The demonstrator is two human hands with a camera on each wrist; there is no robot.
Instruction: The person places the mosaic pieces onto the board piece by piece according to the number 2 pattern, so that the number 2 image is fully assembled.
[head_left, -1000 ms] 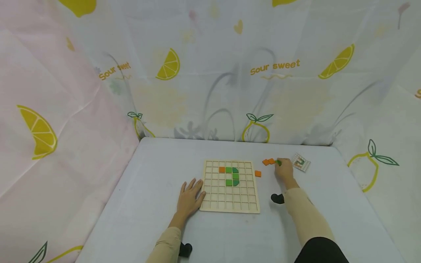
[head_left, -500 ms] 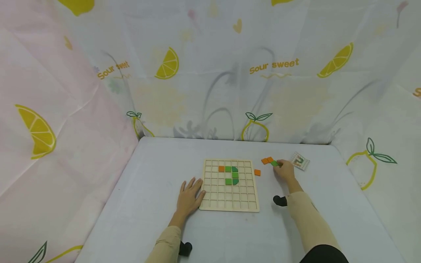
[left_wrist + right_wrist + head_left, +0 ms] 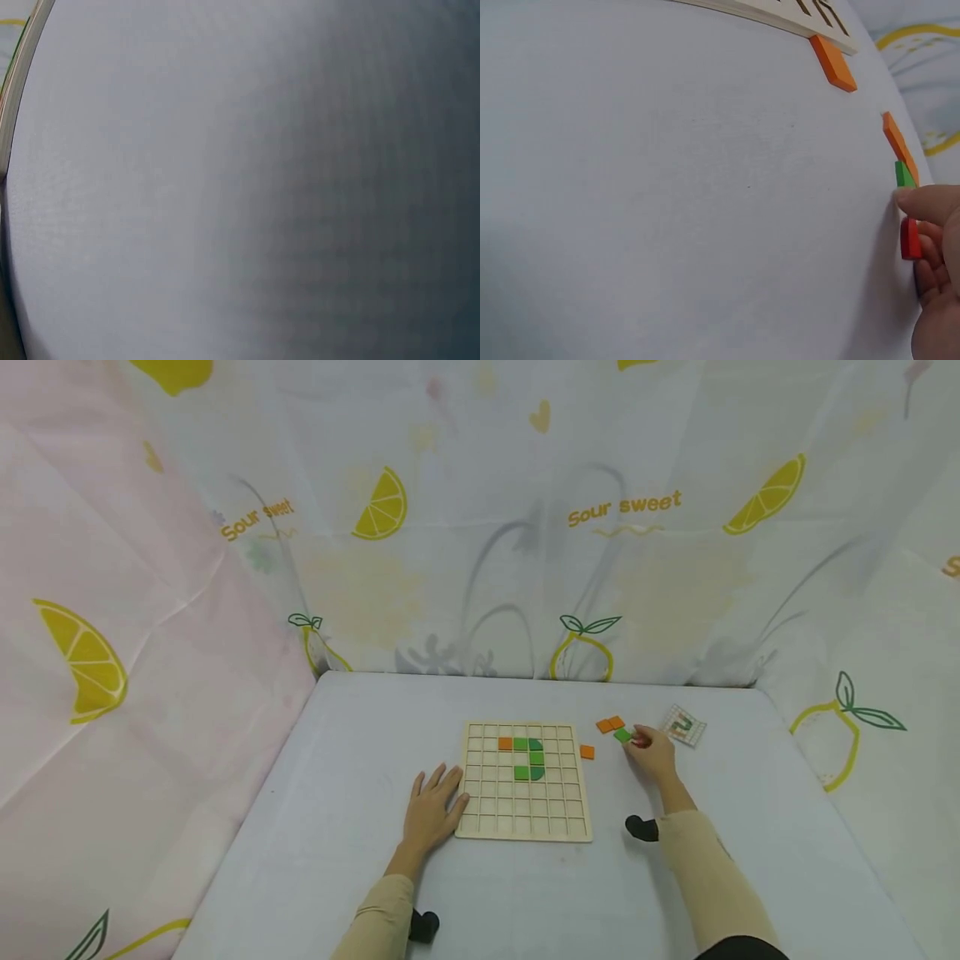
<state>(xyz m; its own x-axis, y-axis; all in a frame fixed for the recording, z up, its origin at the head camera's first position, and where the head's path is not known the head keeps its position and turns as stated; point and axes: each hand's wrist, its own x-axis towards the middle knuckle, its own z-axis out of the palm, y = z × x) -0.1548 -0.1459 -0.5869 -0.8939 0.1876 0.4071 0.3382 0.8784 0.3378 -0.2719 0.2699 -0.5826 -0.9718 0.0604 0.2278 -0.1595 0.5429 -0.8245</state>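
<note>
My left hand (image 3: pixel 429 814) lies with spread fingers against the left edge of a wooden grid board (image 3: pixel 525 817). On that board sit one orange tile (image 3: pixel 506 744), several green square tiles (image 3: pixel 537 759) and rounded dark green tiles (image 3: pixel 536 773). To the right of the board, my right hand (image 3: pixel 654 754) pinches the edge of a loose green tile (image 3: pixel 623 736). The right wrist view shows the thumb (image 3: pixel 915 198) at this green tile (image 3: pixel 902 174), and a red tile (image 3: pixel 910 239) below the thumb beside the curled fingers. The left wrist view shows mostly tabletop.
Two orange tiles (image 3: pixel 611 724) lie behind the green one, and another orange tile (image 3: pixel 587 752) is by the board's right edge. A small pattern card (image 3: pixel 683 726) rests right of my right hand. A lemon-printed curtain (image 3: pixel 465 568) stands behind the white table (image 3: pixel 337 760).
My right hand has drawn back slightly toward me, and the green tile, mostly covered before, has shifted left and shows more. My left hand stays at the board.
</note>
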